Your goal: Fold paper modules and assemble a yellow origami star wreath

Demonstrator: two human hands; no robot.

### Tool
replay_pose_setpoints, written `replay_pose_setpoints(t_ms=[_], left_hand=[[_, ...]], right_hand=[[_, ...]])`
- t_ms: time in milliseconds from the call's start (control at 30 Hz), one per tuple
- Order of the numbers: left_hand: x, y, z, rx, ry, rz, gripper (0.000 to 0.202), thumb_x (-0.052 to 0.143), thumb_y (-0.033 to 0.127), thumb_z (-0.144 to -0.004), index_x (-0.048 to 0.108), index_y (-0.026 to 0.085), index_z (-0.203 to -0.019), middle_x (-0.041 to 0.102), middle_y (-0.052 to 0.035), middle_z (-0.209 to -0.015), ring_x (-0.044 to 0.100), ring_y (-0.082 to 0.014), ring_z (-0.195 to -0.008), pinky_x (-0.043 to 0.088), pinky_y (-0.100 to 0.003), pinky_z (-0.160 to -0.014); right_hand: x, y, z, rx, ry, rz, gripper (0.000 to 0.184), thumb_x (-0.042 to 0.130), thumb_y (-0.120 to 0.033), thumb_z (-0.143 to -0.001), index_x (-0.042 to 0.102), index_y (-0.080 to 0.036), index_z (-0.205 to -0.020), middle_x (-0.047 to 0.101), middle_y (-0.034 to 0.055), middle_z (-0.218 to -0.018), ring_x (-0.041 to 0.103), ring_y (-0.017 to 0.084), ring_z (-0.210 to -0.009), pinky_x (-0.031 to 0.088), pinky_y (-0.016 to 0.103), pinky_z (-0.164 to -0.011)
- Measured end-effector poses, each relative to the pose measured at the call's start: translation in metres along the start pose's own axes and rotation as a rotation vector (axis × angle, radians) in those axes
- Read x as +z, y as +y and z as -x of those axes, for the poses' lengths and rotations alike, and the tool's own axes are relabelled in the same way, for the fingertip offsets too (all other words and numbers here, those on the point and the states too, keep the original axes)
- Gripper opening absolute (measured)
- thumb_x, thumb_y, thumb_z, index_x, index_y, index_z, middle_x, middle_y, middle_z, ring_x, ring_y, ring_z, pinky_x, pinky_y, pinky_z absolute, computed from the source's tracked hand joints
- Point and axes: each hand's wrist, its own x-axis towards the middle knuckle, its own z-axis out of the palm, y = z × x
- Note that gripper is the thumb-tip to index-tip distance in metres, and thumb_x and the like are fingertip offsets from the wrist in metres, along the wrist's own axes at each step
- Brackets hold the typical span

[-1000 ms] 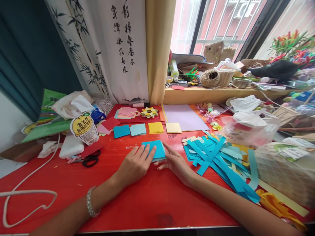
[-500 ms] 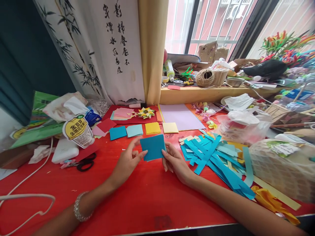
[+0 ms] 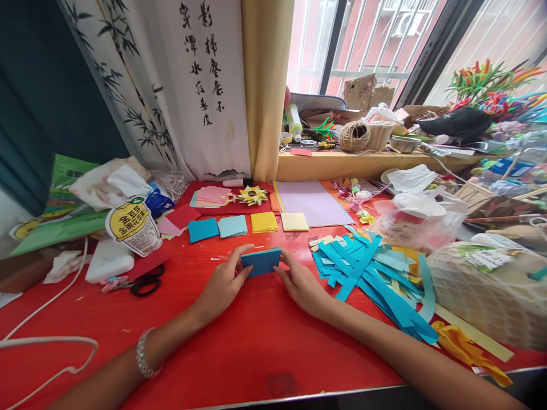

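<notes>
A small stack of blue paper (image 3: 261, 263) is tilted up on its edge above the red table, held by its two short sides. My left hand (image 3: 223, 285) pinches its left end, thumb in front. At the right end, my right hand (image 3: 301, 283) grips it between thumb and fingers. Just beyond lies a row of small paper stacks: blue (image 3: 203, 229), light blue (image 3: 233, 226), yellow (image 3: 264, 222) and cream (image 3: 294, 221). Right of my right hand is a heap of blue paper strips (image 3: 363, 267).
Black-handled scissors (image 3: 147, 282) and a white box (image 3: 110, 260) lie to the left, with a white cable (image 3: 51, 340). Behind the row are a lilac sheet (image 3: 314, 202) and a folded paper star (image 3: 253, 195). A netted bundle (image 3: 487, 290) and plastic bags (image 3: 419, 210) crowd the right.
Both hands have tipped the blue paper stack from facing me to a flatter angle with its edge showing, and lowered it slightly. The fingers have moved closer around its ends.
</notes>
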Motion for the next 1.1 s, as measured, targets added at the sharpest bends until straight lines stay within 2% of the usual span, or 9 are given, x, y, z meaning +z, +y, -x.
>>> replay_pose_setpoints(t_ms=[133, 300, 400, 467, 567, 633, 700, 867, 1100], left_hand=[[0.0019, -0.0024, 0.0018, 0.01, -0.005, -0.003, 0.046, 0.041, 0.034, -0.087, 0.032, 0.023, -0.131, 0.049, 0.0023, -0.069, 0.051, -0.0144, -0.064, 0.04, -0.025, -0.062], [0.0044, -0.0061, 0.0005, 0.03, -0.04, -0.032, 0.041, 0.04, 0.033, -0.088, 0.035, 0.022, -0.127, 0.054, -0.0003, -0.076, 0.054, -0.0166, -0.068, 0.042, -0.028, -0.064], [0.005, -0.0075, -0.0018, 0.041, -0.059, 0.003, 0.029, 0.041, 0.032, -0.087, 0.044, 0.021, -0.113, 0.059, -0.0021, -0.081, 0.057, -0.0184, -0.072, 0.043, -0.029, -0.064], [0.005, -0.0078, -0.0026, 0.03, -0.05, 0.029, 0.018, 0.043, 0.034, -0.085, 0.05, 0.021, -0.096, 0.058, -0.0006, -0.073, 0.056, -0.0182, -0.065, 0.041, -0.028, -0.059], [0.0047, -0.0077, -0.0021, -0.015, -0.031, 0.118, 0.021, 0.045, 0.039, -0.084, 0.046, 0.022, -0.072, 0.05, 0.0028, -0.057, 0.048, -0.015, -0.053, 0.035, -0.026, -0.052], [0.0044, -0.0075, -0.0015, -0.05, -0.027, 0.215, 0.026, 0.046, 0.04, -0.084, 0.043, 0.021, -0.067, 0.045, 0.0044, -0.052, 0.044, -0.0132, -0.049, 0.033, -0.025, -0.05], [0.004, -0.0074, -0.0016, -0.071, -0.028, 0.306, 0.026, 0.046, 0.041, -0.084, 0.043, 0.02, -0.068, 0.043, 0.0056, -0.049, 0.042, -0.0119, -0.047, 0.032, -0.024, -0.049], [0.0019, -0.0074, -0.0056, -0.107, -0.086, 0.466, 0.026, 0.053, 0.043, -0.079, 0.05, 0.018, -0.075, 0.04, 0.0077, -0.048, 0.034, -0.0078, -0.041, 0.028, -0.022, -0.044], [-0.0041, -0.0059, -0.0066, -0.122, -0.238, 0.612, 0.03, 0.055, 0.045, -0.078, 0.054, 0.016, -0.086, 0.048, 0.0053, -0.058, 0.04, -0.0062, -0.041, 0.031, -0.02, -0.041]], right_hand=[[0.0007, 0.0008, 0.0004, -0.003, 0.007, -0.008, 0.038, 0.035, -0.031, -0.09, 0.036, -0.024, -0.128, 0.06, 0.0095, -0.109, 0.06, 0.021, -0.092, 0.045, 0.033, -0.078], [0.0013, 0.003, -0.0001, 0.015, -0.01, 0.001, 0.034, 0.034, -0.029, -0.09, 0.041, -0.024, -0.124, 0.061, 0.0088, -0.107, 0.06, 0.022, -0.092, 0.045, 0.033, -0.077], [0.0024, 0.0046, -0.0006, 0.029, -0.009, 0.004, 0.033, 0.035, -0.029, -0.09, 0.041, -0.023, -0.123, 0.062, 0.0087, -0.106, 0.059, 0.022, -0.094, 0.044, 0.033, -0.078], [0.0022, 0.0042, -0.0007, 0.032, 0.007, -0.008, 0.032, 0.035, -0.031, -0.09, 0.042, -0.022, -0.121, 0.061, 0.0088, -0.106, 0.059, 0.022, -0.096, 0.044, 0.033, -0.079], [-0.0002, 0.0012, -0.0004, 0.034, -0.004, -0.146, 0.03, 0.035, -0.034, -0.091, 0.042, -0.023, -0.118, 0.06, 0.0075, -0.109, 0.061, 0.015, -0.073, 0.047, 0.028, -0.065], [-0.0016, -0.0012, -0.0003, 0.044, -0.067, -0.3, 0.029, 0.036, -0.037, -0.09, 0.042, -0.023, -0.115, 0.061, 0.0055, -0.106, 0.052, 0.008, -0.048, 0.043, 0.022, -0.048], [-0.0015, -0.0025, -0.0004, 0.056, -0.139, -0.41, 0.028, 0.037, -0.04, -0.089, 0.046, -0.021, -0.108, 0.063, 0.0036, -0.097, 0.042, 0.004, -0.038, 0.036, 0.019, -0.04], [0.0037, -0.0018, -0.0016, 0.113, -0.245, -0.583, 0.029, 0.039, -0.044, -0.088, 0.049, -0.017, -0.093, 0.065, 0.0027, -0.081, 0.049, 0.005, -0.038, 0.037, 0.017, -0.038], [0.0042, -0.0018, -0.0049, 0.173, -0.244, -0.765, 0.03, 0.041, -0.046, -0.086, 0.045, -0.016, -0.085, 0.063, -0.0002, -0.068, 0.052, 0.007, -0.04, 0.043, 0.019, -0.042]])
